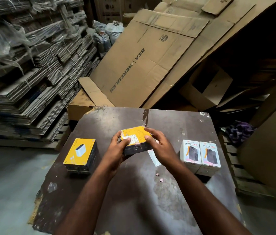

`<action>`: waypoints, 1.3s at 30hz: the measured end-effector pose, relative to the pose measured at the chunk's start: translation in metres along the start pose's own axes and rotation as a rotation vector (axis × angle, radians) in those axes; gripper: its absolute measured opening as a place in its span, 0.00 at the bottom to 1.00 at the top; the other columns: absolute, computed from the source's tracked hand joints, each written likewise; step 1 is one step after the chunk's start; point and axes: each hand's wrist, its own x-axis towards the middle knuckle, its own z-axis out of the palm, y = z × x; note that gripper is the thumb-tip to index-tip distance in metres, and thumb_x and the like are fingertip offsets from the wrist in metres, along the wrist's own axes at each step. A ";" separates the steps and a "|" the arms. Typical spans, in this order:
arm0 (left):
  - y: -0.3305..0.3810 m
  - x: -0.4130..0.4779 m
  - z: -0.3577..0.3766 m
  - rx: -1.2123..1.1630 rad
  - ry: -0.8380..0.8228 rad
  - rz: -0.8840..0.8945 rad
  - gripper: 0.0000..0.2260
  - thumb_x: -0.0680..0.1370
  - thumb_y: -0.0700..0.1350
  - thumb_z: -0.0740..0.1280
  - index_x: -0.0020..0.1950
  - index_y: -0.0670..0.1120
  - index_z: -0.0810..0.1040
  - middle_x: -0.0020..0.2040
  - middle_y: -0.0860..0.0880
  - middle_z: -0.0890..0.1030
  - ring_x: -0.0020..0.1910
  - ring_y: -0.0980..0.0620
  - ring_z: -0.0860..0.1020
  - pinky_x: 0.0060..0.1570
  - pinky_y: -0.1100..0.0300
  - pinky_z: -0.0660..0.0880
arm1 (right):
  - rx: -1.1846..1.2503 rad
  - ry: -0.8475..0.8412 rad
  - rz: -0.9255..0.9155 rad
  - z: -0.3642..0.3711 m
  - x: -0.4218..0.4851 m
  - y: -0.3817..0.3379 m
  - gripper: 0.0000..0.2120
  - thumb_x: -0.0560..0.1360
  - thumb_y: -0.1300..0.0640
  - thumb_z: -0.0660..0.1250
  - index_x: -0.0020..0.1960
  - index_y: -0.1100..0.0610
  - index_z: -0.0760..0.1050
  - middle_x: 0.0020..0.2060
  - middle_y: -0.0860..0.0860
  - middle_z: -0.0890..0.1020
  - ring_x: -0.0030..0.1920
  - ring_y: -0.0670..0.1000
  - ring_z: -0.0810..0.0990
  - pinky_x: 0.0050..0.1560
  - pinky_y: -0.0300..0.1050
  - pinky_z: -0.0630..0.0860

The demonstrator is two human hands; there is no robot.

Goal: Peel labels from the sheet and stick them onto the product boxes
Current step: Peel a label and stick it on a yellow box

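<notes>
The left hand (119,145) grips the near-left corner of a yellow box (136,133). Its fingers curl round the box's left edge, and its thumb lies flat on a white label (130,138) on the yellow top face. The right hand (157,143) holds the same box from the other side, with its thumb on the yellow face near the right edge and its fingers wrapped over the far-right corner. The box sits between the two hands, above the middle of the table (133,197), with its yellow face tilted up toward the camera and its dark side facing the person. I cannot tell whether its underside touches the table.

Just under the right wrist a pale label sheet (154,159) lies flat on the table, partly hidden by the hand. Two small pink scraps (158,174) lie nearer the person, beside the right forearm.

To the left, well apart from the hands, stands a stack of yellow boxes (81,154). To the right, two white boxes (200,154) marked "HALLEY 20K" stand upright, touching side by side.

Beyond the table a large flattened cardboard sheet (142,65) printed "BSA HERCULES" leans at a slant. Bundled flat cartons (23,77) are piled high on the left, and a purple cloth (240,131) lies at the right.
</notes>
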 end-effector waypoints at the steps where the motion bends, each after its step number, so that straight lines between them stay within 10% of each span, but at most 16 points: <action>1: 0.002 -0.002 -0.001 0.014 0.000 0.012 0.22 0.81 0.40 0.64 0.74 0.52 0.65 0.64 0.43 0.77 0.52 0.47 0.81 0.40 0.58 0.81 | -0.056 -0.013 -0.080 -0.001 -0.002 -0.004 0.15 0.81 0.49 0.64 0.67 0.47 0.76 0.68 0.48 0.73 0.68 0.47 0.72 0.61 0.33 0.72; 11: 0.008 -0.010 -0.007 0.042 0.003 0.052 0.15 0.82 0.42 0.63 0.69 0.50 0.71 0.64 0.40 0.76 0.52 0.47 0.82 0.40 0.57 0.81 | -0.321 -0.041 -0.414 0.000 -0.021 -0.017 0.15 0.71 0.53 0.76 0.57 0.47 0.83 0.60 0.46 0.80 0.65 0.47 0.73 0.67 0.44 0.69; 21: 0.007 -0.011 0.009 0.076 -0.034 0.026 0.15 0.81 0.42 0.64 0.68 0.48 0.71 0.61 0.41 0.76 0.47 0.49 0.82 0.37 0.59 0.81 | -0.288 0.052 -0.432 -0.008 -0.026 -0.012 0.11 0.68 0.57 0.79 0.50 0.52 0.85 0.50 0.46 0.85 0.55 0.46 0.81 0.60 0.26 0.64; 39: 0.007 0.003 0.017 0.106 -0.009 0.005 0.19 0.81 0.44 0.65 0.72 0.43 0.69 0.64 0.40 0.74 0.53 0.46 0.80 0.38 0.59 0.83 | -0.146 0.155 -0.314 -0.002 -0.016 -0.016 0.04 0.72 0.58 0.77 0.45 0.58 0.86 0.38 0.46 0.85 0.40 0.38 0.82 0.42 0.25 0.72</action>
